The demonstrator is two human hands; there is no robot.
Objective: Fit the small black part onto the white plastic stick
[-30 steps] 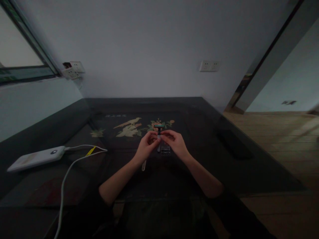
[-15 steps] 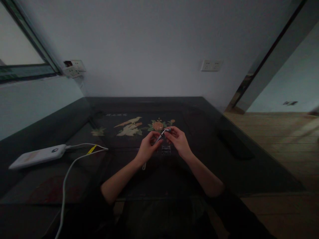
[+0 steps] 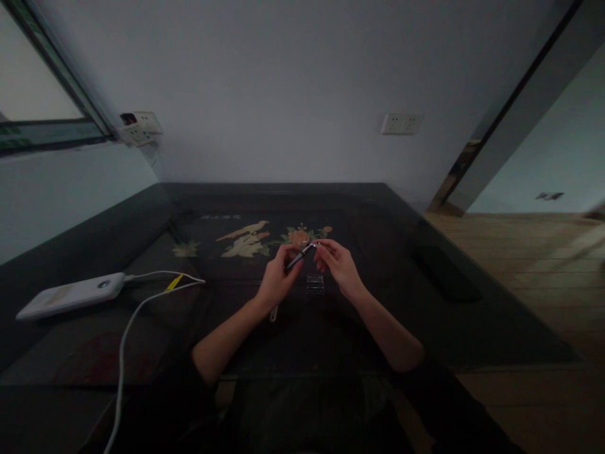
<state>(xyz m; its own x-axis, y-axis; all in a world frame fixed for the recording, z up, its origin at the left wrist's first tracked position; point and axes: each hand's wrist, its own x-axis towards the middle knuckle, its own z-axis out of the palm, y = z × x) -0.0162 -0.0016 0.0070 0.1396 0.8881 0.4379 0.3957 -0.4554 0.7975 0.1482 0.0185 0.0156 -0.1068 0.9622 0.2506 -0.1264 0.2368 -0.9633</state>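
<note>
My left hand (image 3: 278,273) is closed round a slim dark-and-silver handle (image 3: 297,258), which looks like a razor's. It slants up to the right and ends in a thin, bright, bent neck. At that end, my right hand (image 3: 336,263) is closed, thumb and fingertips pinched together; what they hold is too small and dark to make out. On the table just below the hands lies a small clear box (image 3: 315,285) with dark divisions in it. Near my left wrist, the pale end of a thin strip with a hole (image 3: 273,314) pokes out.
A white power bank (image 3: 70,296) with a white cable (image 3: 123,353) lies on the dark table at left. A dark flat phone-like object (image 3: 447,274) rests at right. Wall sockets (image 3: 401,124) are above the table's back edge.
My left hand has tilted the handle, so more of its dark length shows. The wider head seen at its upper end earlier no longer shows there. My right fingers have shifted slightly at the tip.
</note>
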